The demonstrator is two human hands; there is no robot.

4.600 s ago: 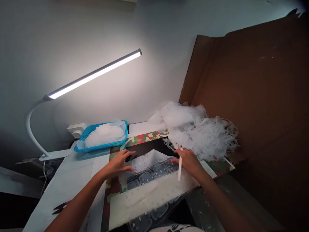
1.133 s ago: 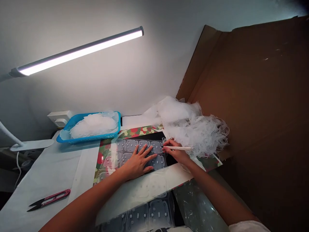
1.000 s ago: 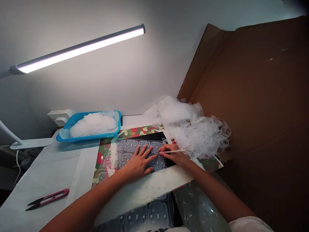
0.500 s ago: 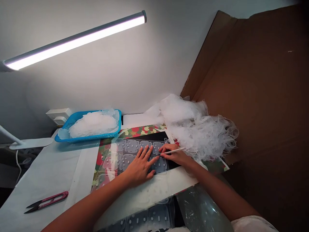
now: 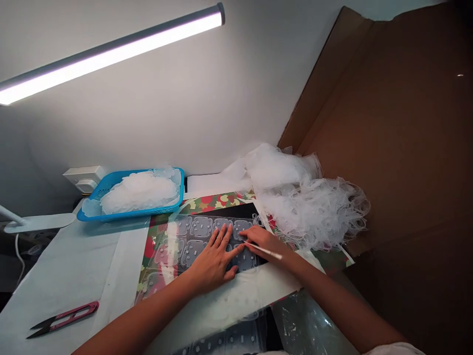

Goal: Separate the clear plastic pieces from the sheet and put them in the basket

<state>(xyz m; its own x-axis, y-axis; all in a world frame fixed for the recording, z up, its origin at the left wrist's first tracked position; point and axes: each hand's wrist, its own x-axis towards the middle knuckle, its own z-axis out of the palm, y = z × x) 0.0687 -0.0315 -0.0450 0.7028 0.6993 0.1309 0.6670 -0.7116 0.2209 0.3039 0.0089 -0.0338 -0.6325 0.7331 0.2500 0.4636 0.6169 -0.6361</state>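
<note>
Right hand [image 5: 263, 240] pinches a thin white pointed stylus [image 5: 264, 250] between thumb and fingers, narrow pencil-style grip. Shaft runs back toward the lower right, tip forward at the clear moulded plastic sheet [image 5: 201, 228], right by the left index finger. Can't tell for sure if the tip touches: the hand and glare make it hard to see.

Left hand [image 5: 214, 261] is open, palm down on the sheet, fingers [image 5: 223, 231] spread wide, pinning it flat.

Sheet lies on a black board [image 5: 246, 211], rows of rounded-square cells with small raised pegs. Board sits on camouflage-print paper [image 5: 218, 199]. Near edge of the sheet runs off toward the person, with a frosted white band across it.

Around that: big heap of clear plastic offcuts [image 5: 310, 207] just right of the right hand, against a brown cardboard sheet [image 5: 391, 133]. Blue plastic basket [image 5: 148, 211] beyond the left hand, piled with cloudy white plastic scrap [image 5: 138, 193]. Pink-handled thread snips [image 5: 62, 319] lie on white bench covering [image 5: 74, 266], well left of the hands. LED desk lamp [image 5: 111, 54] overhead, wall socket [image 5: 84, 178] behind the basket.
</note>
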